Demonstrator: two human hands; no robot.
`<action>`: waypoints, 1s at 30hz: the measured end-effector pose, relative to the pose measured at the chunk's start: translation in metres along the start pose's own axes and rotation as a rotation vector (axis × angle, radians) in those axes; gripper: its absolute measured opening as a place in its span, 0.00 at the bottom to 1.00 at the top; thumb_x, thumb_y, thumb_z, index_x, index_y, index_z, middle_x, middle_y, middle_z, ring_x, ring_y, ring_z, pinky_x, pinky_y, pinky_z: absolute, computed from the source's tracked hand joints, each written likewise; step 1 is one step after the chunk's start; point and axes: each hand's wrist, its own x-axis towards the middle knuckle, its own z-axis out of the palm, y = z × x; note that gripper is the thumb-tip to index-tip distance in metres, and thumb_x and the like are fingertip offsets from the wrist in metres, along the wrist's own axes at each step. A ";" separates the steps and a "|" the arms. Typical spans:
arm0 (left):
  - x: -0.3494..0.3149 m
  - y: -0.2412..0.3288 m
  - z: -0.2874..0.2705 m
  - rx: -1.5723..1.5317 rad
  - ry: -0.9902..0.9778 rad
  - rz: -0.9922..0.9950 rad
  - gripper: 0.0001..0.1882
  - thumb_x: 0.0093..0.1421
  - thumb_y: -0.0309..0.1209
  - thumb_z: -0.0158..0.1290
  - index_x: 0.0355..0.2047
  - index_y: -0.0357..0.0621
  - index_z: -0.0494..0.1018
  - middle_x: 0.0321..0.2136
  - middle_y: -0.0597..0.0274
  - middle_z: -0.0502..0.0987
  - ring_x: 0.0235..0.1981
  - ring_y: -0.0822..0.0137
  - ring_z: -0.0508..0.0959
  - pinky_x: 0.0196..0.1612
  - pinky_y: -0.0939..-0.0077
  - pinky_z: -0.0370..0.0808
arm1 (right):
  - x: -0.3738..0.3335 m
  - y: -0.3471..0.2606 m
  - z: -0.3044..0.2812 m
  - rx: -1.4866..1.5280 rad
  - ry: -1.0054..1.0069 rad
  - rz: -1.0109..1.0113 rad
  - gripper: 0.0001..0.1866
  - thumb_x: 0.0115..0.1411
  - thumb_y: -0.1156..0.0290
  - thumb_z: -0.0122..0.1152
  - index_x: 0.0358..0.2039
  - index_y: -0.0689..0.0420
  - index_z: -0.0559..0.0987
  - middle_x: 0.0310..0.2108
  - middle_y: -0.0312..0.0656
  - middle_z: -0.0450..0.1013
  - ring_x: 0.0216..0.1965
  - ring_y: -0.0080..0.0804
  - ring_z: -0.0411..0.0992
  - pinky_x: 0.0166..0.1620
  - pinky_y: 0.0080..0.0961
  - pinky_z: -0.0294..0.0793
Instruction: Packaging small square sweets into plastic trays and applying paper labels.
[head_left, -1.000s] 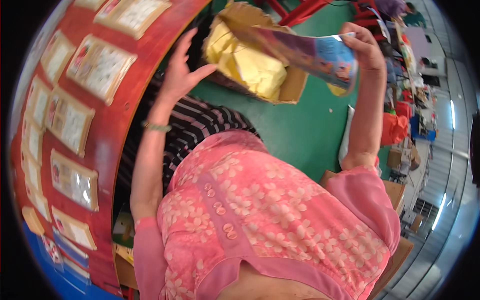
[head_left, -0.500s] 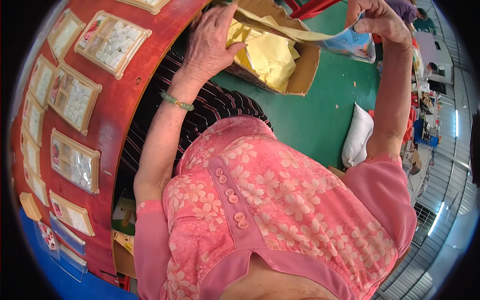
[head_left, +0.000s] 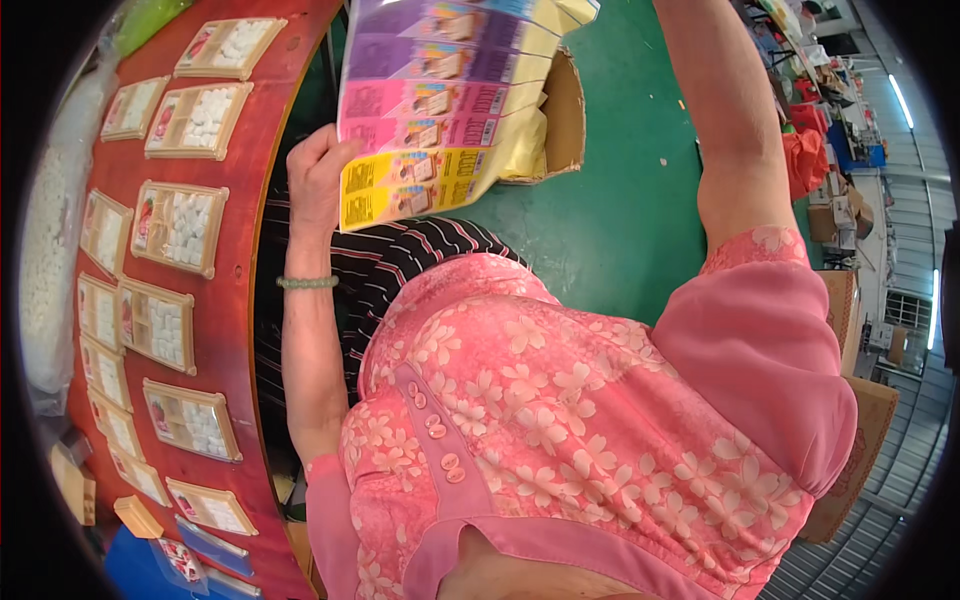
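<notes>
My left hand point(head_left: 315, 180) is closed on the left edge of a large printed sheet point(head_left: 420, 120), which looks like a sheet of labels. Bands of purple, pink and yellow cross its face, and its right edge curls to show pale yellow. Behind the sheet, a cardboard box point(head_left: 567, 115) on the green floor is partly covered; yellow paper point(head_left: 522, 150) shows in it. My right forearm point(head_left: 725, 120) reaches up past the top edge, so the right hand is out of sight.
To the left, a red table point(head_left: 225, 300) carries several small beige trays point(head_left: 180, 228) with white pieces in them. A clear bag of white pieces point(head_left: 50, 250) lies beyond. Cardboard boxes point(head_left: 860, 450) stand behind my right shoulder.
The sheet has swung round and its coloured face now shows. My left hand has moved down and left with it. My right hand has gone up out of the picture.
</notes>
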 end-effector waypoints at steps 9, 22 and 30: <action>-0.045 -0.015 -0.038 -0.160 0.177 -0.199 0.08 0.50 0.25 0.47 0.26 0.35 0.75 0.25 0.64 0.77 0.25 0.76 0.74 0.31 0.82 0.70 | -0.133 0.200 0.104 0.614 0.347 0.617 0.27 0.58 0.43 0.53 0.41 0.56 0.75 0.36 0.37 0.72 0.35 0.24 0.67 0.37 0.26 0.66; -0.050 -0.048 -0.032 0.152 0.135 -0.238 0.06 0.52 0.25 0.53 0.21 0.36 0.74 0.17 0.71 0.71 0.21 0.81 0.67 0.24 0.84 0.64 | -0.234 0.217 0.305 1.193 0.055 1.027 0.20 0.57 0.63 0.62 0.44 0.64 0.74 0.39 0.43 0.76 0.37 0.29 0.75 0.39 0.26 0.74; -0.074 -0.060 -0.061 0.111 0.205 -0.206 0.08 0.51 0.25 0.54 0.17 0.38 0.71 0.16 0.73 0.68 0.19 0.82 0.65 0.22 0.85 0.62 | -0.235 0.229 0.268 0.658 0.416 1.036 0.15 0.54 0.67 0.66 0.37 0.64 0.78 0.31 0.39 0.76 0.28 0.25 0.72 0.32 0.23 0.72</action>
